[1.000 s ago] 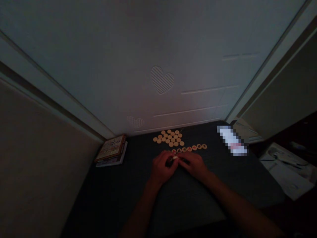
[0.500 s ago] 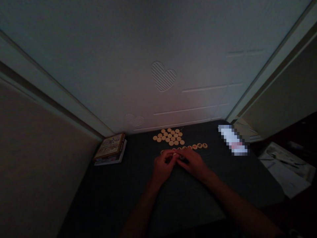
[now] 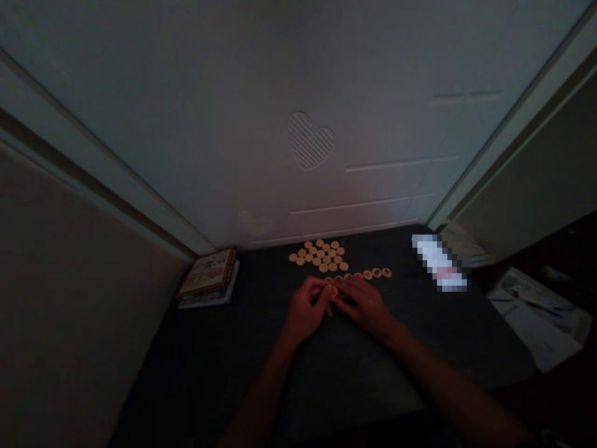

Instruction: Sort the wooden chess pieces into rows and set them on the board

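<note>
Since a second ago both hands have slid a little toward the far edge of the tabletop [image 3: 252, 361], and they now cover the left end of the row of marked discs [image 3: 377, 273], which earlier lay clear of them. The left hand [image 3: 305, 311] is curled, its fingertips pinched on a pale disc [image 3: 334, 290] that sits just short of the row, near the middle of the far half. The right hand [image 3: 366, 305] meets it there, fingers bent over the same spot, but in this dim light I cannot tell whether it grips anything.

The marks on the row's discs are red and dark, too small to read. The cluster of blank discs [image 3: 321, 256] lies just behind, close to the far edge under the wall. The books [image 3: 208, 275] at the far left corner show a picture cover with no legible writing.

Bare dark surface lies open on the near side and between the hands and the books.
</note>
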Demonstrator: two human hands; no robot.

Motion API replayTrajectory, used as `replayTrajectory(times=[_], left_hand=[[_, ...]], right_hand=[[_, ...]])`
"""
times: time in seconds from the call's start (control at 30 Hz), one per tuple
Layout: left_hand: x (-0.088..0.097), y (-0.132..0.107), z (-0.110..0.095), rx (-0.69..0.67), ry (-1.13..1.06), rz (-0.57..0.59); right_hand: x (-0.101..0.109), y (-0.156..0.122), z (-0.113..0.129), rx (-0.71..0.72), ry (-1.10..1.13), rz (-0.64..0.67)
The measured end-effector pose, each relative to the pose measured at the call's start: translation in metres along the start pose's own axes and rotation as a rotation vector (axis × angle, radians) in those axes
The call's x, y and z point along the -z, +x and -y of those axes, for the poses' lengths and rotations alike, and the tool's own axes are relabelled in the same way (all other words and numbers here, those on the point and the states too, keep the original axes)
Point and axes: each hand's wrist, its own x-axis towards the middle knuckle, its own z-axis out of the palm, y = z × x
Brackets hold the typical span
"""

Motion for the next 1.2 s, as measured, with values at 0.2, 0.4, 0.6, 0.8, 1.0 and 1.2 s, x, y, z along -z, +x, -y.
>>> replayTrajectory(times=[0.2,0.4,0.6,0.8,1.0,1.2], left_hand=[[0.002,0.000,-0.003,-0.010,0.026,0.027],[0.003,-0.001,-0.001,-0.032,0.048,0.031],[0.005,-0.001,-0.001,-0.120,0.184,-0.012],[0.007,-0.002,-0.004,-0.202,0.291,0.026],[0.006,-0.004,-0.003,-0.273,0.342,0.012],[-0.007,-0.008,-0.001,-0.523,0.719,0.113]], right_hand=[[0.001,0.000,-0.001,-0.005,0.015,-0.009],[0.000,-0.001,-0.002,-0.031,0.018,-0.015],[0.001,0.000,0.000,-0.072,0.017,-0.058],[0.005,0.001,0.003,-0.159,0.024,-0.120],[0.015,-0.003,0.002,-0.353,0.041,-0.170],[0.026,-0.027,-0.008,-0.463,0.006,-0.082]])
